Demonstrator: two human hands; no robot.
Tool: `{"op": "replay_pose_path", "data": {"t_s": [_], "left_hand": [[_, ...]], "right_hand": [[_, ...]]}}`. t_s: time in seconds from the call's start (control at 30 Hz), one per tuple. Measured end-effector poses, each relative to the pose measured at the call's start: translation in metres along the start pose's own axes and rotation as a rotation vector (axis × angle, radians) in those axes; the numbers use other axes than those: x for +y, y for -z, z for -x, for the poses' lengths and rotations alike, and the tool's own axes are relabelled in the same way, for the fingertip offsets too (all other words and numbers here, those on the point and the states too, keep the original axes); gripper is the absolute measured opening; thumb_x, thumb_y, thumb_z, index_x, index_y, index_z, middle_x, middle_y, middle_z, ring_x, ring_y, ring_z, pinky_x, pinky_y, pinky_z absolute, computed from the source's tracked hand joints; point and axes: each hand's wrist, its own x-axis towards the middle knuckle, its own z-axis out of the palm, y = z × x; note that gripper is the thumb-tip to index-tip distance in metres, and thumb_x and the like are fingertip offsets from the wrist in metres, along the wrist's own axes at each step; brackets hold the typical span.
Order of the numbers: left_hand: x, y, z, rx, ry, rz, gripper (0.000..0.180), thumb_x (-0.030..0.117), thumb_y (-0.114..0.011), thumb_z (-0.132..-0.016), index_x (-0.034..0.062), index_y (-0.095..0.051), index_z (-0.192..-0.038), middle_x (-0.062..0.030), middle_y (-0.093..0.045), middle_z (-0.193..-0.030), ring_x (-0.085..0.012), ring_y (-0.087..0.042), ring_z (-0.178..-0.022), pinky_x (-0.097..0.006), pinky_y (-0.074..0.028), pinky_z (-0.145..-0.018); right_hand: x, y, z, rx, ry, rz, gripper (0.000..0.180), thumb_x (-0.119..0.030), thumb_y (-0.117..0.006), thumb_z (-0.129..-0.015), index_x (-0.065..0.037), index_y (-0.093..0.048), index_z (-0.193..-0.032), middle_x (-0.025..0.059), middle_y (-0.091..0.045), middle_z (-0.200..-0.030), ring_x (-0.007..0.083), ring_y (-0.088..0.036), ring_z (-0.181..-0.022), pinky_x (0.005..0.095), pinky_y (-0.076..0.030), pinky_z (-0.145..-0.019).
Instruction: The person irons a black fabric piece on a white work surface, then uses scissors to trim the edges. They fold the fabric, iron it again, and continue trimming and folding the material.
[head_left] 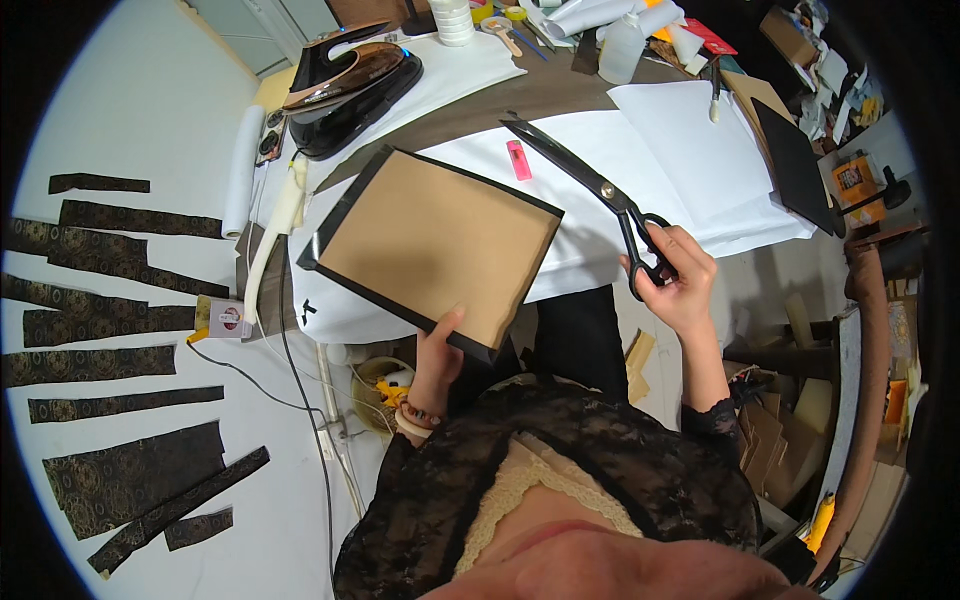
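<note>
My left hand (438, 358) is closed on the lower edge of a tan rectangular board (445, 235) with black strips wrapped along its edges. The board is tilted over the near part of the worktable, its thumb-side edge close to my body. In my right hand (683, 278) I grip large black scissors (607, 190) by the handles, fingers through the loops. Their blades point to the upper left, nearly together, past the board's right corner. Beyond the board, a small pink plastic piece (518, 160) rests on white paper (575, 135). Small black scraps (308, 310) lie left of the board.
A black and bronze iron (350, 90) stands on its base at the back left. Strips of dark patterned fabric (110, 365) are spread over a white surface at left. A clear bottle (622, 50), white sheets (690, 150) and a black panel (800, 165) occupy the far right. Cables (285, 345) hang at left.
</note>
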Motion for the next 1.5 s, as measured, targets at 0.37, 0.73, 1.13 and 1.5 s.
{"op": "replay_pose_path", "data": {"t_s": [0.37,0.73,1.13,1.5], "left_hand": [[0.075,-0.015,0.021,-0.068,-0.309,-0.845,0.028,0.022,-0.063,-0.099,-0.0004,-0.066,-0.082,-0.0034,-0.062,-0.063,-0.0097,-0.060,-0.056,-0.022,-0.047,-0.052],[0.113,-0.059,-0.006,-0.299,-0.466,-0.524,0.003,0.002,-0.068,-0.090,-0.0005,-0.068,-0.092,-0.0039,-0.066,-0.087,-0.0115,-0.063,-0.082,-0.024,-0.049,-0.074],[0.133,-0.046,-0.003,-0.219,-0.558,-0.423,0.014,0.004,-0.059,-0.096,-0.0007,-0.065,-0.107,-0.0071,-0.068,-0.094,-0.0134,-0.064,-0.081,-0.027,-0.052,-0.077],[0.129,0.131,0.042,0.479,-0.652,-0.595,0.018,0.015,-0.058,-0.101,-0.0014,-0.064,-0.096,-0.0045,-0.062,-0.076,-0.0105,-0.056,-0.057,-0.026,-0.047,-0.053]], "right_hand": [[-0.003,0.003,0.015,-0.088,0.331,0.153,0.042,-0.014,-0.079,-0.067,0.002,-0.071,-0.105,0.0095,-0.064,-0.079,0.0222,-0.063,-0.063,0.0306,-0.051,-0.053],[-0.023,-0.016,0.021,-0.228,0.469,0.083,0.041,-0.022,-0.079,-0.073,0.003,-0.071,-0.104,0.0110,-0.066,-0.081,0.0228,-0.063,-0.062,0.0306,-0.049,-0.052],[-0.026,-0.025,0.017,-0.252,0.513,0.092,0.040,-0.022,-0.075,-0.076,0.003,-0.070,-0.106,0.0095,-0.064,-0.081,0.0230,-0.063,-0.063,0.0312,-0.051,-0.055],[0.099,-0.024,0.010,-0.078,-0.102,0.312,0.033,-0.008,-0.079,-0.076,0.003,-0.070,-0.105,0.0100,-0.063,-0.080,0.0193,-0.058,-0.060,0.0304,-0.049,-0.056]]}}
